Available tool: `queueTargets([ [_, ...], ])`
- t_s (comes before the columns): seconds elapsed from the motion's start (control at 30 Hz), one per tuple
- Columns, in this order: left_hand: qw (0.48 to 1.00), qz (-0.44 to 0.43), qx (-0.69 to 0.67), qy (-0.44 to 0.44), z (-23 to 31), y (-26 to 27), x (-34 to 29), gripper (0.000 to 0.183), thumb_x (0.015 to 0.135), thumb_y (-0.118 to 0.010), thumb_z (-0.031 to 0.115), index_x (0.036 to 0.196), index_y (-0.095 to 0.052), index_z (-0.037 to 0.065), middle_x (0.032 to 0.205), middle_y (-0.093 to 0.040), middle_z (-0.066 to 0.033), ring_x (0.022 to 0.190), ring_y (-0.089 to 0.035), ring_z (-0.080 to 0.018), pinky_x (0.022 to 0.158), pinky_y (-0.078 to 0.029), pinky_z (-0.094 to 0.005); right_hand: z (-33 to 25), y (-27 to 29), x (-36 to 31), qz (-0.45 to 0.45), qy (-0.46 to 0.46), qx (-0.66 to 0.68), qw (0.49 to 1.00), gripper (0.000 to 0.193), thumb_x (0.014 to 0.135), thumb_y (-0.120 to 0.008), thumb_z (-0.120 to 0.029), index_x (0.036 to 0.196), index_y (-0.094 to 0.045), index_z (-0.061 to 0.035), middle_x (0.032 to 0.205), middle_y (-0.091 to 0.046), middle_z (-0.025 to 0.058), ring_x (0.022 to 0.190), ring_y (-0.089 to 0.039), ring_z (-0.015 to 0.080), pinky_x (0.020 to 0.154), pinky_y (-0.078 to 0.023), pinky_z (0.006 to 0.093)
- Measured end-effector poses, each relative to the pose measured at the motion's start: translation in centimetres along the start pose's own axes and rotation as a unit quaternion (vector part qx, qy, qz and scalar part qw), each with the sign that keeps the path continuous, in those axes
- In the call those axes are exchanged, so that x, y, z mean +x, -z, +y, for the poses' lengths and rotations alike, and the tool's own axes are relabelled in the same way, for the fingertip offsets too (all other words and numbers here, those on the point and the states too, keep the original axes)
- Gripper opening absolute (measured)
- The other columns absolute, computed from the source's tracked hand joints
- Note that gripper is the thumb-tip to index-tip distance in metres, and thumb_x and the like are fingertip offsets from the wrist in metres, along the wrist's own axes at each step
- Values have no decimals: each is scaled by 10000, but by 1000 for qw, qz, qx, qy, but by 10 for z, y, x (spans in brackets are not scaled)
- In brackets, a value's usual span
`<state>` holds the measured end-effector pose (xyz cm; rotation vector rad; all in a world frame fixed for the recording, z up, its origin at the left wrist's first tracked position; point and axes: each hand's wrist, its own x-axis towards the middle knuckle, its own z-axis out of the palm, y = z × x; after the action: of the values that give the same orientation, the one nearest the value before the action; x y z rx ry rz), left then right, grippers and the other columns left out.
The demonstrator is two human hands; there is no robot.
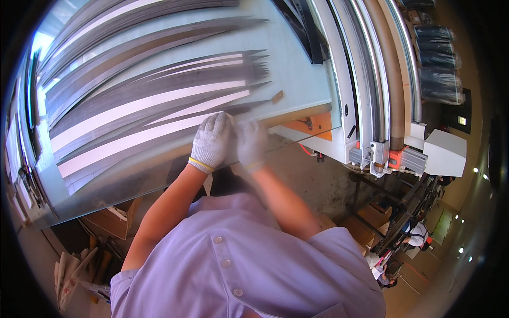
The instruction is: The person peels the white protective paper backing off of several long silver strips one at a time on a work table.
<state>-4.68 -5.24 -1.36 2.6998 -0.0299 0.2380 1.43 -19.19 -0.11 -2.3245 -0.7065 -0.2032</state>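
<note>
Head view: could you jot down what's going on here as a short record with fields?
Left hand: gloved, resting on the near ends of the long dark strips
Right hand: gloved, blurred, on the same strip ends beside the left
Strips: many, fanned across the pale table
Table edge: orange bracket
Beyond the table: white machine rail

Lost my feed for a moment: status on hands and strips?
Left hand and right hand, both gloved, gripping strip ends at table edge. Strips fanned flat. Nothing blocking.
</note>
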Motion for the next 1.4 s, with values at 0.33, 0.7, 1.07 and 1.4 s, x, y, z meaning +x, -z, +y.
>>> queueTargets([
  [0.33,998,-9,53,41,-18,20,-27,508,844,-651,148,1317,-593,-26,1392,-543,-210,1247,-555,-395,1059,-476,-487,-32,27,-18,-67,48,72,994,146,796,-721,-71,895,-619,-101,869,-579,97,835,-575,347,758,-442,473],
  [0.7,992,42,82,90,-36,34,-58,505,865,-664,137,1342,-588,-9,1386,-560,-186,1215,-568,-380,1022,-483,-483,-61,27,24,-14,12,68,998,411,803,-805,-269,1126,-617,-98,1009,-601,118,937,-609,324,814,-498,459],
  [1.07,991,15,103,87,-10,22,-47,548,834,-611,137,1374,-587,47,1341,-549,-186,1039,-630,-336,889,-525,-472,-53,-9,36,-181,-123,-153,964,461,815,-799,-314,1167,-610,-85,1148,-615,175,995,-658,396,823,-533,504],
  [1.4,991,-53,-36,118,-20,43,-45,460,880,-601,141,1297,-604,-52,1460,-516,-199,1314,-515,-390,1081,-474,-483,-71,3,17,-162,65,-53,983,97,900,-594,-180,853,-636,-106,834,-655,122,807,-659,368,720,-524,493],
])
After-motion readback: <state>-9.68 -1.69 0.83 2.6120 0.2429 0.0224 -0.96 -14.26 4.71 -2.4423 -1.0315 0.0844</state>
